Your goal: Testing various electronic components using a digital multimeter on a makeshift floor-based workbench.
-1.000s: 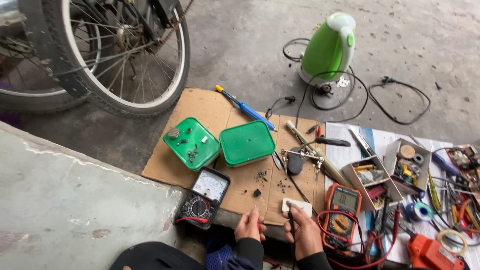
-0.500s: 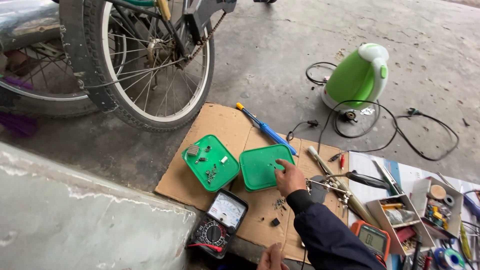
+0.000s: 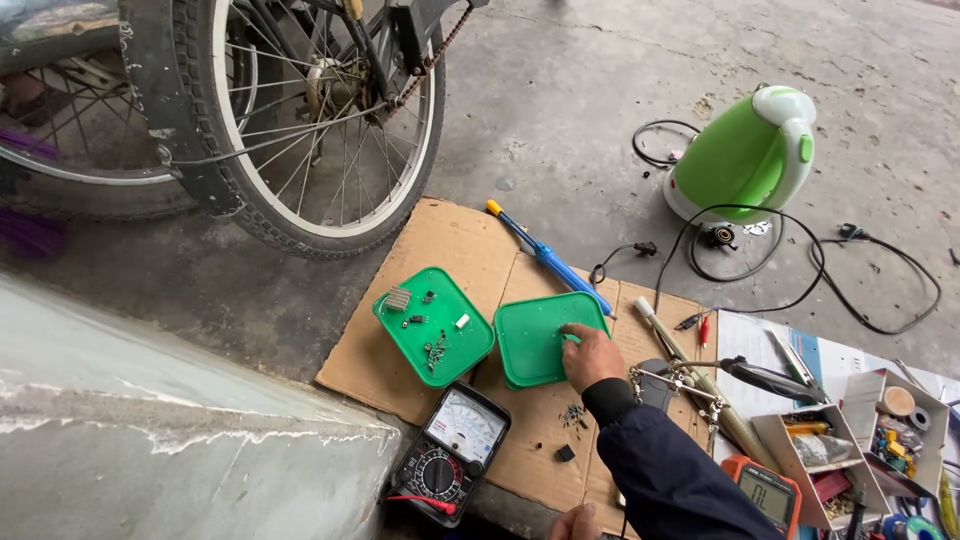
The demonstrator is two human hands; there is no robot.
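Note:
My right hand (image 3: 592, 356) reaches forward in a dark sleeve, and its fingertips rest on the right green plastic tray (image 3: 535, 340), which looks bare. Nothing shows in its grip. The left green tray (image 3: 432, 325) lies beside it and holds small screws and electronic parts. Only a bit of my left hand (image 3: 576, 523) shows at the bottom edge, near the cardboard sheet (image 3: 450, 240); I can't make out its fingers. A black analogue multimeter (image 3: 452, 453) lies just left of it. Small dark parts (image 3: 572, 415) lie on the cardboard below my right hand.
A bicycle wheel (image 3: 300, 120) stands at the back left, a green electric kettle (image 3: 745, 155) with its cord at the back right. A blue screwdriver (image 3: 550, 258), a helping-hand clamp (image 3: 690, 380), an orange digital meter (image 3: 765, 492) and a box of parts (image 3: 860, 440) lie to the right. A concrete ledge (image 3: 150, 450) is at the left.
My right hand rose from the near edge to the right green tray and now rests on it. My view has moved closer and leftward. My left hand stays low.

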